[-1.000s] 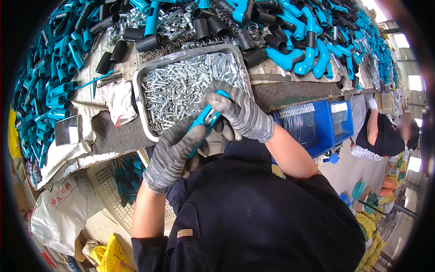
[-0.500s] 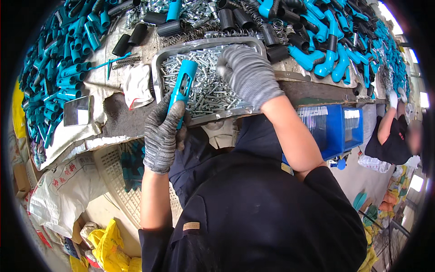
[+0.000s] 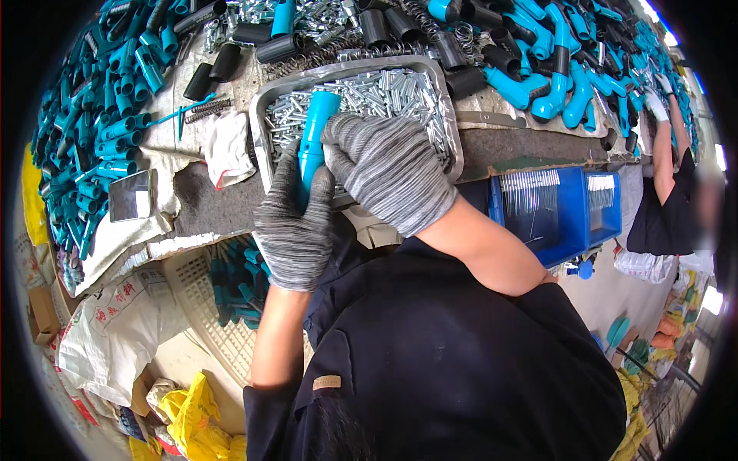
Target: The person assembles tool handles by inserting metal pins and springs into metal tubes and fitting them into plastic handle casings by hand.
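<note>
Work looked midway: left hand [image 3: 294,223] gripped one blue tube [image 3: 314,138], right hand [image 3: 388,173] curled over the pin tray [image 3: 455,131]. Heaps of loose blue parts [image 3: 92,131] lay unassembled.

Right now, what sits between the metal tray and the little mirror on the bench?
In the head view, a crumpled white rag lies between the tray and the mirror, on the bench.

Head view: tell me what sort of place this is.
Most likely a small factory assembly bench. The gloved left hand holds a teal plastic handle over a metal tray of small metal pins, heaps of like teal parts cover the bench, and a co-worker works alongside.
</note>
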A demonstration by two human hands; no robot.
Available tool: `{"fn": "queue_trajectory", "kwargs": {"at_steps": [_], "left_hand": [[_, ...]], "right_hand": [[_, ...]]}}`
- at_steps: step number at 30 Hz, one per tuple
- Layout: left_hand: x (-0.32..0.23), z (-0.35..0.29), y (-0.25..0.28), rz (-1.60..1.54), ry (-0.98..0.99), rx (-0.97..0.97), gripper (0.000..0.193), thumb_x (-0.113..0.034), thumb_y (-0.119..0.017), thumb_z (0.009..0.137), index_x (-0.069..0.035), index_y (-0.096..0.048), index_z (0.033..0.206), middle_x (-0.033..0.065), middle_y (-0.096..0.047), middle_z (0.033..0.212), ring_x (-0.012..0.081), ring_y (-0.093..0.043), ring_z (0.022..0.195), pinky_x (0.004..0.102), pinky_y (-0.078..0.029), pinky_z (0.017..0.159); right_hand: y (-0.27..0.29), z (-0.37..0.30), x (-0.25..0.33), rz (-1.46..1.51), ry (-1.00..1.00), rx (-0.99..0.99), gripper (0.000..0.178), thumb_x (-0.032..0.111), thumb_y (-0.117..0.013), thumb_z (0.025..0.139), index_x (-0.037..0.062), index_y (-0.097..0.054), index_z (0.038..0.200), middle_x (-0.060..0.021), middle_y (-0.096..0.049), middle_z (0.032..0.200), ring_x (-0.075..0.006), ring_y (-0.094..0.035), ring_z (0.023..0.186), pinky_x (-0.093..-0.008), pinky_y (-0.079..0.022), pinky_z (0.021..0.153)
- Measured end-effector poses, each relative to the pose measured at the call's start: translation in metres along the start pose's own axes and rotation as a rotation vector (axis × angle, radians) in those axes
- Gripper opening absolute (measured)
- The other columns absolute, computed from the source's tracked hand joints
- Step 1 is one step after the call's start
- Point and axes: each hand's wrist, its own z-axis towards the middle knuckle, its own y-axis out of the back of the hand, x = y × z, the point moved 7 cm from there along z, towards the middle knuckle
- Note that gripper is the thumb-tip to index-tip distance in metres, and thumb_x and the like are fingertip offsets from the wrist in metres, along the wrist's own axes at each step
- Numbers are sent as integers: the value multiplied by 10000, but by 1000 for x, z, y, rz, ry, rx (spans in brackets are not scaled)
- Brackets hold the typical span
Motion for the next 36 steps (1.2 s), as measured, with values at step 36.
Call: {"fn": "queue_trajectory", "kwargs": {"at_steps": [36], "left_hand": [[-28,60,-73,634,-417,419,152,-197,-636,823,-102,-690,930,127,-651,903,319,-627,829,410,-496,732]], "right_hand": [[-8,-78,-80,1722,-857,-29,400,342,-571,927,-4,-556,1128,-99,-617,885,-146,-584,687,-249,-511,581]]}}
